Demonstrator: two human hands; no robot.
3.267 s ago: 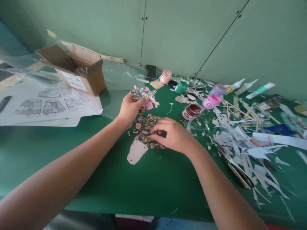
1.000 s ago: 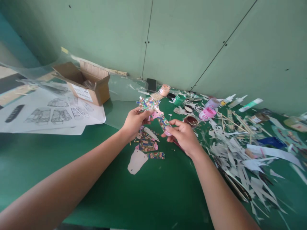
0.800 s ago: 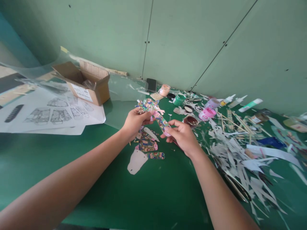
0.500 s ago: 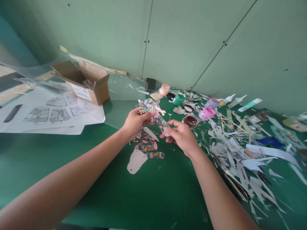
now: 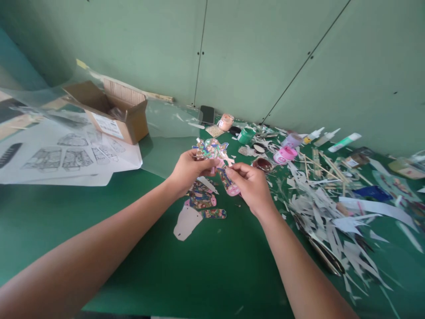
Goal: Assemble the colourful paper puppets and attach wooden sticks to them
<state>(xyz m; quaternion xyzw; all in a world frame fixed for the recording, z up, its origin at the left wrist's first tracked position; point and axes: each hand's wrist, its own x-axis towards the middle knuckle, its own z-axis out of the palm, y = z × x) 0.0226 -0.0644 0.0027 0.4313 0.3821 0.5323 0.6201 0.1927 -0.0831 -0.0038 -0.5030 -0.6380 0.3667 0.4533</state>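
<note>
My left hand (image 5: 186, 170) is closed around a colourful printed paper figure (image 5: 210, 149), held above the green table (image 5: 139, 248). My right hand (image 5: 250, 186) pinches a narrow patterned limb piece (image 5: 229, 185) with a pink end, touching the lower part of that figure. Under both hands lie more patterned cut-outs (image 5: 202, 201) and one white piece (image 5: 185, 221), face down.
A cardboard box (image 5: 113, 110), printed sheets (image 5: 63, 150) and clear film (image 5: 166, 133) lie at the left. Paint jars (image 5: 264, 164), a phone (image 5: 207, 114), tubes (image 5: 343, 141), sticks and a heap of white paper scraps (image 5: 332, 212) fill the right. Scissors (image 5: 323, 254) rest by the scraps.
My right hand lifted a narrow piece off the pile and has brought it up to the figure in my left hand; in the last second both hands drew closer together.
</note>
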